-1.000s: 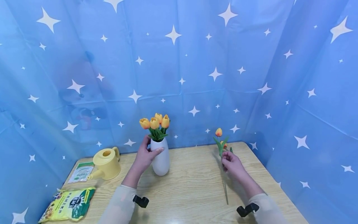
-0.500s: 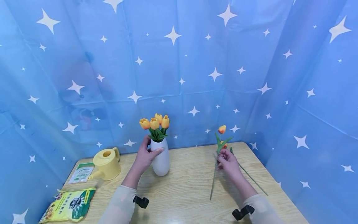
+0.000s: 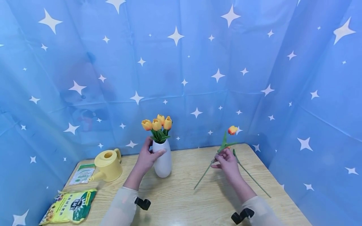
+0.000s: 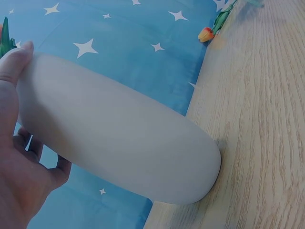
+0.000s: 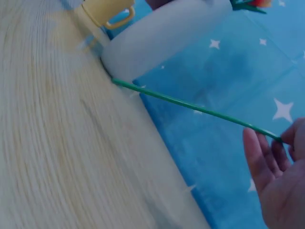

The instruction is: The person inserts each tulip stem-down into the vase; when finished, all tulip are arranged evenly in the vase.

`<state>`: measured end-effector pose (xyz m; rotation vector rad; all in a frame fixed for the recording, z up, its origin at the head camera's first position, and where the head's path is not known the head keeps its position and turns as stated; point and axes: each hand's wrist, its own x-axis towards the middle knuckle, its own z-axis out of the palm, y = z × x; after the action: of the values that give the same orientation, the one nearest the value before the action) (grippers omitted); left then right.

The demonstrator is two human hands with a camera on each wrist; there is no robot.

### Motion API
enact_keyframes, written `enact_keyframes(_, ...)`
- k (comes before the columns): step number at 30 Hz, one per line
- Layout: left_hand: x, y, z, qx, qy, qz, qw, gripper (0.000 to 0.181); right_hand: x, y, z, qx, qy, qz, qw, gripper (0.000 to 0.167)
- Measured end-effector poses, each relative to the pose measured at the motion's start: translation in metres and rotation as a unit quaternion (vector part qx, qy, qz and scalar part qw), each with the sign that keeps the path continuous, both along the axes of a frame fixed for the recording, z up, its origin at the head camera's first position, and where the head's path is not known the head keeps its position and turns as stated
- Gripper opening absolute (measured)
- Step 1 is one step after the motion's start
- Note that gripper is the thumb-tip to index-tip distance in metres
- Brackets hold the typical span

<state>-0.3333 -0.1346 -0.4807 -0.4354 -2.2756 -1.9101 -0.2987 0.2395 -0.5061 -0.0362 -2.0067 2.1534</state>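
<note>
A white vase stands upright on the table, with several yellow-orange tulips in its mouth. My left hand grips the upper part of this vase; in the left wrist view the thumb lies over one side and the other fingers are partly hidden behind it. To the right, my right hand pinches a single tulip by its green stem. The stem slants, bloom up and right, lower end toward the vase. Another tulip lies on the table, its bloom mostly hidden behind the right hand.
Left of the vase are a yellow watering can and a small white-green packet. Nearer sits a yellow-green bag. A blue starred curtain hangs behind the wooden table.
The right hand has tilted the tulip, swinging its lower stem end left toward the vase while the bloom leans right. The lying tulip's stem came into view. The left hand and vase stay put.
</note>
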Motion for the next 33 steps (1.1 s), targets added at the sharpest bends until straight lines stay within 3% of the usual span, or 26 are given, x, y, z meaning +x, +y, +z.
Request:
enact_keyframes(11,-0.001,0.002,0.001,-0.003,-0.002,0.002,1.0000,0.070,0.000,-0.023,0.019,-0.038,0.070,-0.003,0.9969,0.013)
enact_keyframes(24,0.000,0.002,0.001,-0.003,-0.013,0.004,0.9999,0.072,-0.007,-0.042,0.039,-0.075,0.102,-0.012,0.9919,0.014)
enact_keyframes(33,0.001,0.001,0.000,0.000,-0.002,0.004,1.0000,0.071,-0.010,-0.052,0.045,-0.118,0.121,-0.041,0.9847,0.017)
